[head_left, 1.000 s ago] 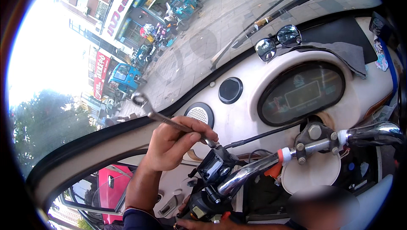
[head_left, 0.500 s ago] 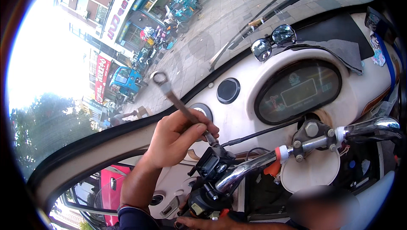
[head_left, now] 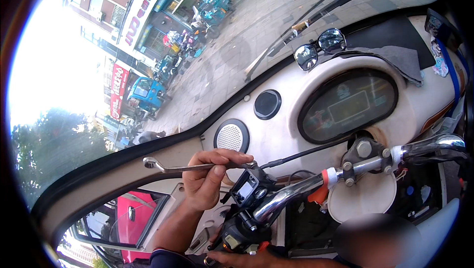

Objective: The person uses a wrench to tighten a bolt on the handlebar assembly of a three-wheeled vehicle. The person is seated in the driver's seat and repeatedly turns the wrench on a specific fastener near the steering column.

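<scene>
My left hand [head_left: 207, 179] is closed on a metal wrench [head_left: 171, 168], which lies nearly level, its ring end out to the left and its other end at a fitting atop the black control housing [head_left: 252, 186] on the handlebar. My fingertips nearly touch that fitting. Low in the picture, my right hand [head_left: 232, 257] is closed around the black handlebar grip [head_left: 212, 250], partly cut off by the lower edge. A chrome handlebar [head_left: 289, 196] runs rightward to a bolted clamp [head_left: 364, 149]. A black cable [head_left: 296, 157] passes just beyond the housing.
A cream dashboard [head_left: 291, 90] carries a display [head_left: 348, 105], sunglasses [head_left: 320, 48], cloth and two round fittings. A windscreen frame [head_left: 123, 154] curves across. Outside are parked three-wheelers [head_left: 145, 92], shopfronts and pavement. A pink door [head_left: 131, 216] shows at lower left. A blurred shape at bottom right is unclear.
My left hand and the wrench's free end have swung downward, turning the wrench from steeply raised to nearly level and uncovering the perforated round fitting. My right hand stays at the grip.
</scene>
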Tool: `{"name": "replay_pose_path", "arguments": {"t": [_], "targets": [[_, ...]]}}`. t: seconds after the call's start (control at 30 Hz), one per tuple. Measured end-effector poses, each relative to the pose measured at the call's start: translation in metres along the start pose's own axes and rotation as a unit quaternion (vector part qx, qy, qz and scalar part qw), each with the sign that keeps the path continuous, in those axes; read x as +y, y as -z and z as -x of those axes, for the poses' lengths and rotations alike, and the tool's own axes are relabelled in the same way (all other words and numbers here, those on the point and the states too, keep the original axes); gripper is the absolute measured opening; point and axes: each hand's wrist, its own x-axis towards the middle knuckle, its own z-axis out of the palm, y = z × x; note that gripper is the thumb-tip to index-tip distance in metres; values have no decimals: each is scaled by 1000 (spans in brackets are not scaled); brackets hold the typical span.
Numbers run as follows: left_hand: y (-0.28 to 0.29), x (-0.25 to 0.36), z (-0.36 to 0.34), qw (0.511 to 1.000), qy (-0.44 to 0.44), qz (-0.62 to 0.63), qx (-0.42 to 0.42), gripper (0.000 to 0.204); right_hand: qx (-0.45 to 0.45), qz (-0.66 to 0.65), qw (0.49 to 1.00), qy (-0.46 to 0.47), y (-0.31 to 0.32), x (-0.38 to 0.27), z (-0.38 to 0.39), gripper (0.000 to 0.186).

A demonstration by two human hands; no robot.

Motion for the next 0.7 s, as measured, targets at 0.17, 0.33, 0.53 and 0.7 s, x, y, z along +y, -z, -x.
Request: {"name": "replay_pose_path", "arguments": {"t": [0.17, 0.33, 0.53, 0.7], "targets": [[5, -15, 19, 997, -7, 77, 23, 10, 1, 3, 1000, 9, -1, 2, 4, 22], [-6, 1, 19, 989, 79, 90, 84, 10, 9, 7, 1000, 15, -2, 5, 9, 20], [2, 22, -7, 992, 125, 6, 17, 16, 11, 3, 1000, 14, 1, 3, 11, 18], [-1, 22, -11, 993, 106, -49, 27, 20, 22, 20, 999, 35, -1, 2, 11, 15]]}}
